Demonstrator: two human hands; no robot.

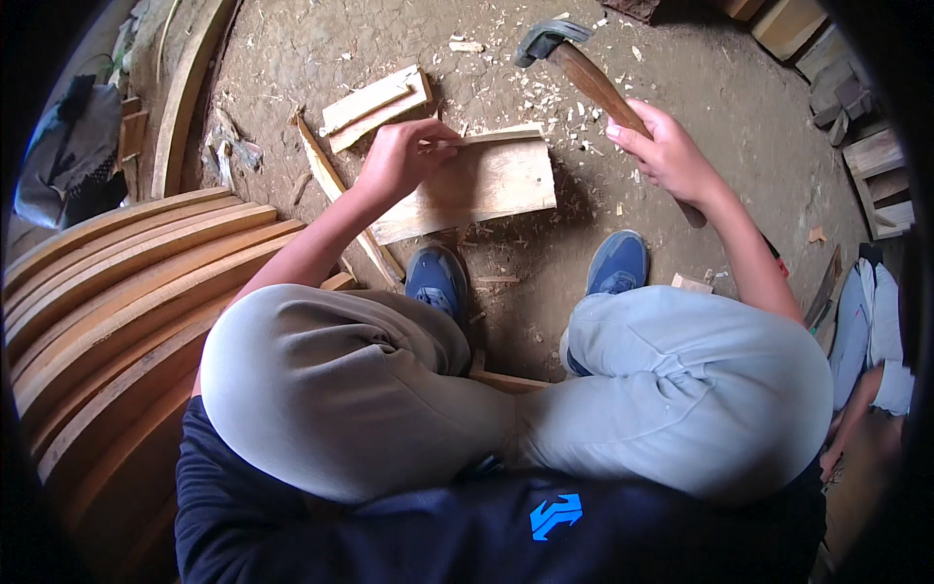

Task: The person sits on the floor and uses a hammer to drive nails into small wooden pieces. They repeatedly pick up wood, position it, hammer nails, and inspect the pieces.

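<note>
Person seated low over a dirt floor (739, 107), knees drawn up, blue shoes (438, 277) planted just below the work.

Left hand (399, 161): closed on a thin wooden strip (486, 139), pinched between fingers and thumb. The strip lies along the upper edge of a flat board (477, 190). The hand rests over the board's upper left corner.

Board: pale wood, roughly rectangular, flat on the floor just ahead of the left shoe, between the two hands. Whether strip and board are joined cannot be told.

Right hand (666, 151): wrapped fully around the wooden handle of a hammer (593, 83). The grip sits low on the handle, with its butt end showing below the wrist. The dark metal head points up and left, raised clear of the board and to the right of it.

Surroundings: two short offcuts (375, 105) lie side by side on the floor above the left hand. A long splinter (336, 200) runs diagonally beneath the left forearm. Pale chips (555, 102) are scattered around the board and near the hammer head. A stack of curved planks (126, 282) fills the left side. Another person's sleeve (876, 331) shows at the right edge.
</note>
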